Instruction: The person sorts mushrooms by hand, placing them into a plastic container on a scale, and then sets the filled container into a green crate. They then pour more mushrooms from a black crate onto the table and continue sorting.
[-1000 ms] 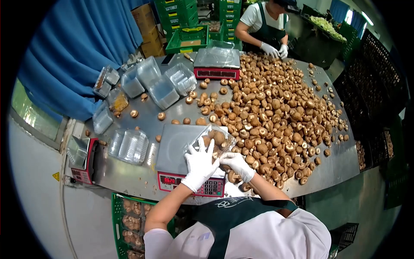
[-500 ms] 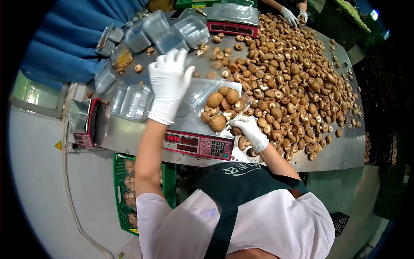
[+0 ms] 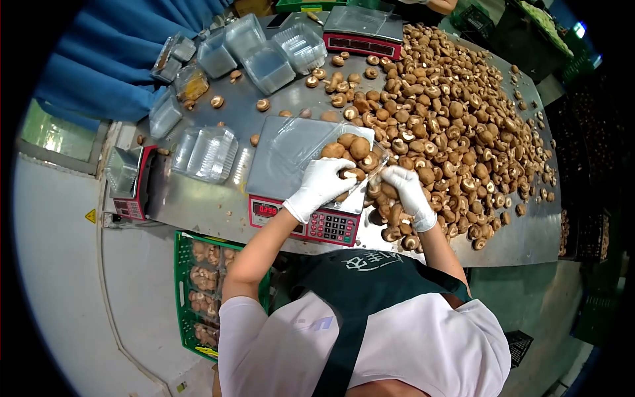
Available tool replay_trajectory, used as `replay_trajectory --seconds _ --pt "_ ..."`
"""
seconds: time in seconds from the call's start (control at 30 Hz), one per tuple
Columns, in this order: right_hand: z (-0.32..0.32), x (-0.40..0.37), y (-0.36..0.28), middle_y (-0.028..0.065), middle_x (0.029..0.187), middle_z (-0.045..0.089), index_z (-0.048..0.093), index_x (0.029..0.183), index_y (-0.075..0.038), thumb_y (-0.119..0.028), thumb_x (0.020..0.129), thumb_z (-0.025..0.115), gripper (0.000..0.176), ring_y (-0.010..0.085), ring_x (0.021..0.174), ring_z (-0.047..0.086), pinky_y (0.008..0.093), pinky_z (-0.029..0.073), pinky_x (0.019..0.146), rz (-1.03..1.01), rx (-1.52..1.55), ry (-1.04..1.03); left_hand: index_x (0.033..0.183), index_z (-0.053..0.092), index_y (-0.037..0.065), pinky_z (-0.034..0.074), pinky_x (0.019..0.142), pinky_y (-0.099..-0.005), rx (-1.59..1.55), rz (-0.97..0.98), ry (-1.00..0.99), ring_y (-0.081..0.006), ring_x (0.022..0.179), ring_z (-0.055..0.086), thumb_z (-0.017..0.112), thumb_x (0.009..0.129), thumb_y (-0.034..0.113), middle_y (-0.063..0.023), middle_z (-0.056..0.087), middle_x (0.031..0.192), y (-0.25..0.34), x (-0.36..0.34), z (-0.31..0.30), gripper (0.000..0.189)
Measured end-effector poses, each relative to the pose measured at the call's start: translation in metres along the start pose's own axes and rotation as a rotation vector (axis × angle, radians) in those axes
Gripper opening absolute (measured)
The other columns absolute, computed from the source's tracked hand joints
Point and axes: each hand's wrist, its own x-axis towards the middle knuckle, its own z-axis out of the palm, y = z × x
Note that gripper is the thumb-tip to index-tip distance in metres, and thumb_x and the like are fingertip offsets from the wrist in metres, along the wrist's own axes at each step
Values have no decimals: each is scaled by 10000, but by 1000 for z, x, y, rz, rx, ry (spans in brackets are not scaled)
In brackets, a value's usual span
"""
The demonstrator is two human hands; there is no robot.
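A clear plastic box of brown mushrooms (image 3: 359, 147) rests on the grey plate of a red scale (image 3: 263, 165), its clear lid folded out to the left. My left hand (image 3: 321, 188), in a white glove, reaches into the box's near left side, its fingers curled over a mushroom. At the box's right side is my right hand (image 3: 409, 196), gloved too, with fingertips pinched at the edge; what they hold is too small to tell. Loose mushrooms (image 3: 395, 215) lie beside and under it.
A large mushroom pile (image 3: 463, 126) covers the table's right side. Empty clear boxes (image 3: 268, 66) stand at the back left, another (image 3: 206, 153) nearer. Other scales stand behind (image 3: 364, 45) and far left (image 3: 129, 207). A green crate (image 3: 180, 291) sits below. A person's arm (image 3: 442, 5) shows at the top.
My left hand has come down from above the scale's left side to the box. My right hand has moved slightly right. The display reads lower, and the other person's gloved hands have mostly left view.
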Motion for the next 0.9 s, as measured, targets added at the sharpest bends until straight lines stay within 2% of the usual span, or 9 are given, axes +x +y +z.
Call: replay_trajectory --seconds 0.07,0.13,0.2,0.33,0.47,0.63,0.7,0.8,0.9 --pt "20 1 -27 -6 672 592 646 843 -17 -210 919 556 227 35 484 469 177 385 425 -282 -13 132 1039 676 44 477 705 -196 -510 -229 62 -56 711 577 713 754 144 -35 676 810 -2 -3 -2 304" --pt "32 5 -49 -15 705 597 623 831 -26 -245 930 533 257 21 514 421 174 350 464 -294 -82 214 1026 671 18 491 664 -205 -800 -184 224 -62 739 586 724 758 120 -23 663 824 -4 -5 -15 292" --pt "46 20 -58 -23 686 583 630 850 -25 -190 905 578 182 18 522 421 168 352 478 -336 -53 262 1133 607 -10 486 801 -218 -1014 -253 289 -116 858 608 649 821 56 -61 648 978 -2 -15 -39 321" --pt "68 72 -26 5 820 647 656 903 -36 -128 823 665 122 48 668 560 204 475 596 -633 -138 273 1160 587 -18 439 883 -227 -1044 -329 488 -125 992 570 625 835 71 -86 609 1108 -22 -35 -54 339" --pt "59 50 -43 27 901 655 649 916 -33 -71 802 640 121 85 779 587 239 488 708 -414 -21 232 1198 553 -34 428 906 -251 -996 -367 604 -140 1010 567 623 845 93 -94 595 1139 -24 -63 -68 382" --pt "14 20 -42 52 794 630 594 977 -8 -57 849 566 140 89 550 516 203 409 504 -309 127 -11 1199 555 -12 485 845 -269 -875 -214 709 -154 951 597 632 795 -8 -118 611 1123 7 -66 -61 412" --pt "17 -15 -62 76 861 652 559 1114 -6 -139 876 587 275 82 499 463 205 377 472 -126 -19 -172 1135 606 19 492 815 -269 -643 -72 576 -140 883 605 691 723 13 -73 641 1061 32 -64 -43 421" --pt "1 -35 -34 29 898 636 547 1182 7 -138 817 606 397 70 688 562 203 467 588 -56 -56 -447 1160 610 99 445 853 -356 -224 315 347 -233 945 585 748 681 171 -78 629 1060 69 -58 -10 504" --pt "-17 -53 -9 39 925 622 531 1213 10 -140 798 615 449 94 784 572 210 475 720 24 -137 -286 1241 549 106 399 919 -375 -238 333 276 -277 1093 506 761 672 264 -98 547 1197 75 -57 23 627"
